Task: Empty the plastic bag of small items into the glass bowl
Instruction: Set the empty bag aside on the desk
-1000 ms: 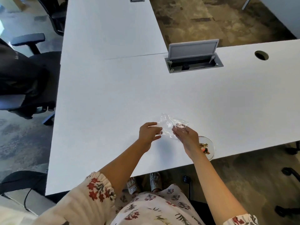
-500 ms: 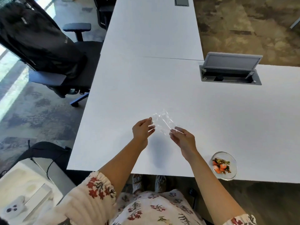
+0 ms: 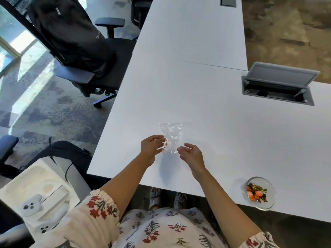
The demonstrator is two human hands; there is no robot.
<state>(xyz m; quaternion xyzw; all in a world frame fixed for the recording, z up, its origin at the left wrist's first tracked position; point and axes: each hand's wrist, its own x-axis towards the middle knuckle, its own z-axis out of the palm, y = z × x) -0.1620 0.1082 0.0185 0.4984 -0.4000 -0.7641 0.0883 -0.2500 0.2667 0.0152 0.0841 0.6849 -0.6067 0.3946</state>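
A clear plastic bag (image 3: 171, 136) lies flat and looks empty on the white table (image 3: 215, 115), in front of me. My left hand (image 3: 152, 146) pinches the bag's lower left edge between thumb and fingers. At the bag's lower right corner my right hand (image 3: 192, 154) is spread, fingers apart, holding nothing. The glass bowl (image 3: 268, 204) stands far right at the table's front edge, well apart from both hands. It holds orange and dark gold-wrapped small items (image 3: 257, 192).
A grey cable box (image 3: 277, 88) with its lid raised is set into the table at the back right. A black office chair with a backpack (image 3: 75, 42) stands left of the table. A white box with controllers (image 3: 34, 203) sits low at the left.
Both hands carried the bag left, away from the bowl. The bag went from crumpled in the air to flat, and my right hand let go of it. The view swung left.
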